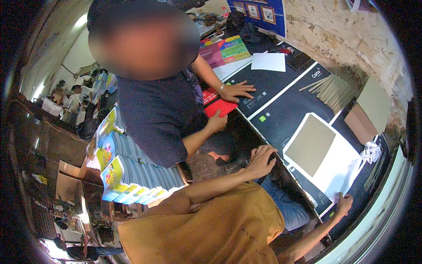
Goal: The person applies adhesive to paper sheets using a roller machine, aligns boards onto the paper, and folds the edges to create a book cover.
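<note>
On the black-covered table, a large white paper sheet (345, 169) carries a grey-brown board (311, 145). My right hand (344, 205) is at the sheet's near edge, its fingers closed on the paper there. Nothing is in my left hand (263, 161); its fingers are stretched and loosely bent, close to the table's edge, left of the sheet. Across from me, a person in a dark shirt holds a red book (223, 107) in one hand. That person's other hand (237, 91) lies flat on the table.
A fan of narrow board strips (335, 92) lies beyond the sheet, beside an upright brown board (373, 105). Crumpled white paper (371, 152) sits at the right. Farther off are a white sheet (268, 62) and colourful prints (233, 49). Stacked booklets (138, 176) stand at the left.
</note>
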